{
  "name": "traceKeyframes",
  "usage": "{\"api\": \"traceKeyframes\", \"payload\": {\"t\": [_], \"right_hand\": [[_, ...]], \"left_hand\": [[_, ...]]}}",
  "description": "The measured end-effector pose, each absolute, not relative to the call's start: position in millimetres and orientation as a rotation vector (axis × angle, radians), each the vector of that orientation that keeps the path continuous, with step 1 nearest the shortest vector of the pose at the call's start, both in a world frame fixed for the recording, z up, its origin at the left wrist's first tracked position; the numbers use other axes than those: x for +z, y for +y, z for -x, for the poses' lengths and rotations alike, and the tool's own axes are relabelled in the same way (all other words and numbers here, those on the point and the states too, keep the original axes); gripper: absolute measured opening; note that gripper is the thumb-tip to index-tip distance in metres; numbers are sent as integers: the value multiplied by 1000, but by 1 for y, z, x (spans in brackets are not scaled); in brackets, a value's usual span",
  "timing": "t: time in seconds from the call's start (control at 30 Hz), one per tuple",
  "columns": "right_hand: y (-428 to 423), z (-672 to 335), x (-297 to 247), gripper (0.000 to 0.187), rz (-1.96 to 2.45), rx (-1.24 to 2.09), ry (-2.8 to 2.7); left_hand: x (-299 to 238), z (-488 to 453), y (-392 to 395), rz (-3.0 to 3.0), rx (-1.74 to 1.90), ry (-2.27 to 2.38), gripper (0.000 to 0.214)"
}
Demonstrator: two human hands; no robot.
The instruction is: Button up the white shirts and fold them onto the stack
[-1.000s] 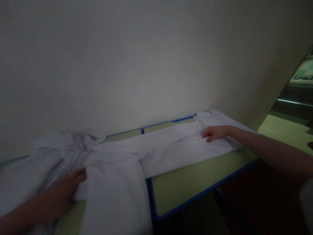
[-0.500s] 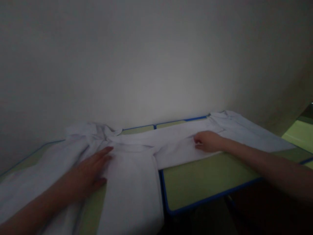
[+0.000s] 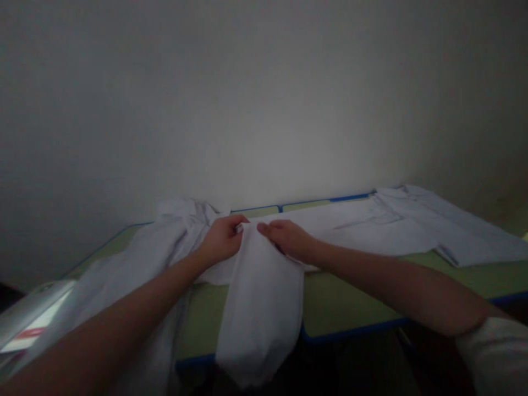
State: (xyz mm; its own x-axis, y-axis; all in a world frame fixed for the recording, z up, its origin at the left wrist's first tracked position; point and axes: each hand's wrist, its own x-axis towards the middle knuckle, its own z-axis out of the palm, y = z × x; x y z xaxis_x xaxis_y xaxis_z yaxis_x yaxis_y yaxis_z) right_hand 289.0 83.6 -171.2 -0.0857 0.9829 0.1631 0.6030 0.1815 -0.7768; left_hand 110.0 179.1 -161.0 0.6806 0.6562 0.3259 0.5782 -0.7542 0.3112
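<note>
Both my hands are together over the middle of the desks, pinching a white garment (image 3: 262,297). My left hand (image 3: 226,236) is closed on the upper left of a narrow, sleeve-like part of it. My right hand (image 3: 286,237) grips the same edge a short way to the right, thumb on top. From my fingers this part hangs toward me and droops past the desks' front edge. More white cloth (image 3: 346,225) lies flat behind and to the right of my right hand. Whether it is one piece with the held part I cannot tell.
Bunched white cloth (image 3: 152,258) covers the left desk. Another white garment part (image 3: 449,225) lies spread at the far right. The green desktops (image 3: 346,302) have blue edges and stand against a plain wall (image 3: 264,110). A shiny object (image 3: 37,313) shows at lower left.
My hands were apart, the left one spread on the cloth and the right one further right. They have come together and now lift the sleeve-like part's upper edge. The view has shifted left.
</note>
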Motion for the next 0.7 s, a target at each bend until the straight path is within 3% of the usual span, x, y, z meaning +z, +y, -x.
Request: {"api": "traceKeyframes", "payload": {"t": [0.23,0.47,0.7], "right_hand": [[142,-289,-129,64,1633,525,-1665],[164,-288,-149,62,1738,501,-1638],[181,-258,-173,41,1791,453,-1431]], "left_hand": [[-133,-165,227,-2926,546,1091,27],[-131,-169,249,-2600,474,1296,29],[-134,-160,253,-2498,522,1359,24]]}}
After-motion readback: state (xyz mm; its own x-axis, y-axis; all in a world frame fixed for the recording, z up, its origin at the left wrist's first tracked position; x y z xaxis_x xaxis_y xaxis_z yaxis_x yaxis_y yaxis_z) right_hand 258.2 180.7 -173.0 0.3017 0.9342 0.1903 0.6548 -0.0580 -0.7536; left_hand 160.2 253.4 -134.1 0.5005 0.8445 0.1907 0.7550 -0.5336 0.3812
